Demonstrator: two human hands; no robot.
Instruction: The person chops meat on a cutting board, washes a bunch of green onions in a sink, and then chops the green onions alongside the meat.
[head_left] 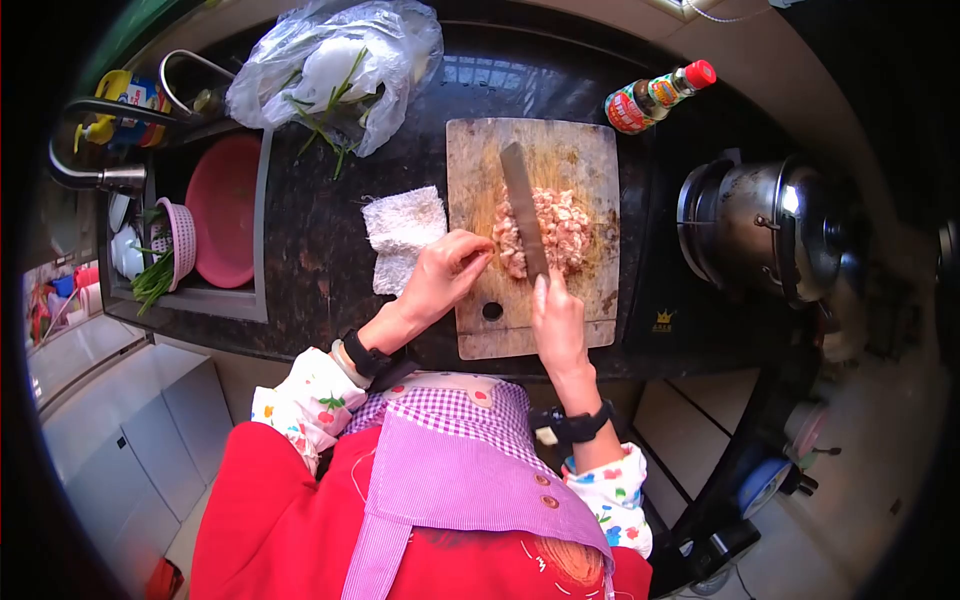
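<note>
My right hand (558, 325) is closed around the handle of a cleaver (522, 205), whose blade points away from me and crosses a pile of chopped raw meat (563, 228). Under the meat lies a worn wooden cutting board (475, 160) with a round hole near its front left corner. My left hand (448, 268) hovers over the board's left edge, left of the blade. Its fingers are curled in and pinched; anything between them is too small to make out. A white cloth (405, 225) lies just left of the board, beside my left hand.
A red-capped bottle (650, 98) stands behind the board's right corner. To the right, a steel pot (765, 225) sits on the stove. A plastic bag with green stalks (340, 75) is at the back left. The sink holds a pink basin (225, 210) and a strainer with greens (178, 243).
</note>
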